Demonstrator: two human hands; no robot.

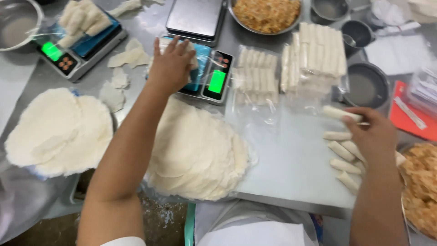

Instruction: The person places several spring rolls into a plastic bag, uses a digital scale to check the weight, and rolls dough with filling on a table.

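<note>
- Roll (339,113), white and thin, sits pinched in the right hand (373,132) at the right of the board (291,168); its long axis runs left to right, tipped slightly down toward the right.
- Right hand grips that roll by its right end, fingers curled round it.
- Five more rolls (342,152) lie just below it on the board, close together, each slanting down to the right.
- Left hand (170,66) reaches far forward and rests palm down, fingers spread, on the wrappers on the near scale (214,79); it grips nothing that I can see.
- Open room: the board's middle, between the wrapper stack (195,155) and the rolls, is bare; its near edge runs along the bottom by the person's body.
- Wrapper stack overhangs the board's left edge; a second stack (57,132) lies well apart at the left.
- Bowl (266,16) at the top holds shredded brownish filling; another heap of filling (421,182) shows at the right edge.
- Bags (257,75) past the board hold rows of finished rolls, beside a taller pile (318,54).
- Second scale (75,43) at top left carries more wrappers; torn scraps (120,68) lie between the scales.
</note>
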